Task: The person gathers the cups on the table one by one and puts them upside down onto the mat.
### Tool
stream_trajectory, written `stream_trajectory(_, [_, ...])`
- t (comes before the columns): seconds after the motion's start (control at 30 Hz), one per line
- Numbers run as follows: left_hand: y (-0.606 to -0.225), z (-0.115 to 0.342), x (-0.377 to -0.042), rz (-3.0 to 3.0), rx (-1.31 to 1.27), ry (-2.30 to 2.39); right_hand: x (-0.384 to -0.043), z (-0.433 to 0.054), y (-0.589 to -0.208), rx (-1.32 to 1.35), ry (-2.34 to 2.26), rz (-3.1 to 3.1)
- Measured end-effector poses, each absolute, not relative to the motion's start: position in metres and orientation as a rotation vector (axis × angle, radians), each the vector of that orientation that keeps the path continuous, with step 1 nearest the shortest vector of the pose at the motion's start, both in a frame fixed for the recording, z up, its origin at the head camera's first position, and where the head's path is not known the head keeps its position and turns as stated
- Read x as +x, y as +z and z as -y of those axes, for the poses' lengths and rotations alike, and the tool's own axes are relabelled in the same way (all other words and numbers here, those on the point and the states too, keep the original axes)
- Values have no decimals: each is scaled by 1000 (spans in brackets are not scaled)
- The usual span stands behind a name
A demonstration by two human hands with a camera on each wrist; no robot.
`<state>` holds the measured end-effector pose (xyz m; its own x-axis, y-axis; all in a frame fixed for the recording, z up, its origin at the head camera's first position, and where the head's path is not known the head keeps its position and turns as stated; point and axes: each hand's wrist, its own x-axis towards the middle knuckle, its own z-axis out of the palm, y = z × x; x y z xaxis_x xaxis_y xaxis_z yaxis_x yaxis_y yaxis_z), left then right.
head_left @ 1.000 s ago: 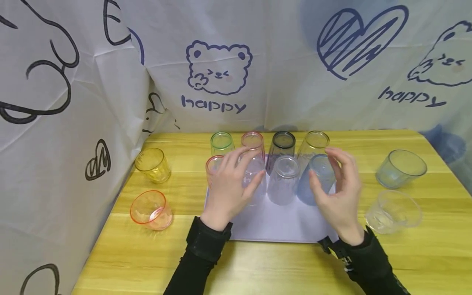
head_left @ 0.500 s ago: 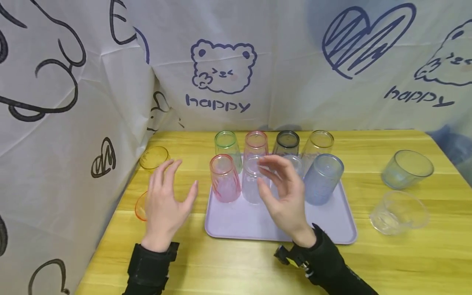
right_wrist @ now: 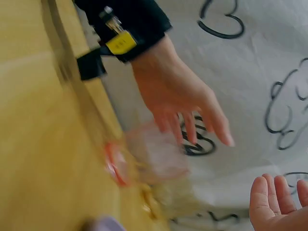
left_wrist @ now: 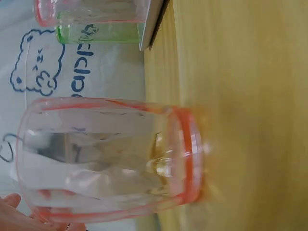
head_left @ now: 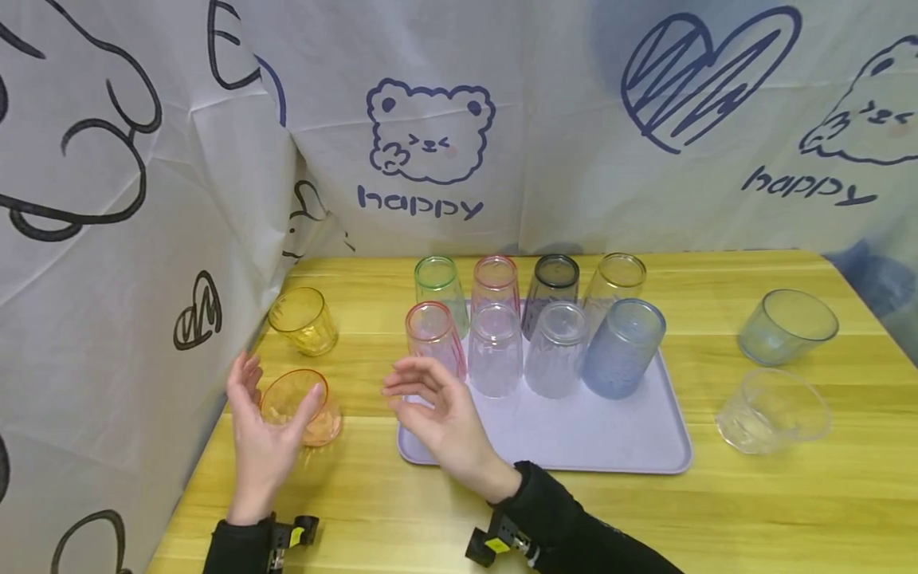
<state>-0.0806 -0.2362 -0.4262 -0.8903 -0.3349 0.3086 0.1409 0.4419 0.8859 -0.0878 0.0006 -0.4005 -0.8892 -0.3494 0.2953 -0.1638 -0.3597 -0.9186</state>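
I see two bare hands over a wooden table (head_left: 373, 518), and I'll tell you where things are from the purple tray (head_left: 574, 442). The orange cup (head_left: 323, 426) stands right way up on the table, to the left of the tray and near its front corner. The left hand (head_left: 264, 450) is right at that cup. Its fingers are on the far left side and its thumb is on the side toward the tray, spread wide like a big C. It isn't squeezing the cup, and I can't tell if the skin touches it.

The right hand (head_left: 448, 426) is over the tray's left edge, a bit apart from the orange cup. Its fingers bend softly and it holds nothing.

A yellow cup (head_left: 308, 323) stands left of the tray too, behind the orange one. On the tray are eight upside-down cups in two rows, with a blue cup (head_left: 624, 351) at the front row's right end. Right of the tray stand a pale blue cup (head_left: 785, 328) and a clear cup (head_left: 767, 414).
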Motion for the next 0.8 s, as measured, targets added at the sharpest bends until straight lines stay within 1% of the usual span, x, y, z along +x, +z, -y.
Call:
stream_trajectory(0.2, [-431, 243, -77, 2266, 296, -1571, -83, 21, -414, -578, -2302, -1631])
stream_trajectory(0.53, [-431, 244, -75, 2413, 492, -1593, -82, 42, -427, -210, -2292, -1418])
stream_trajectory(0.8, [-434, 242, -76, 2460, 461, -1606, -77, 48, -433, -107, -2295, -1356])
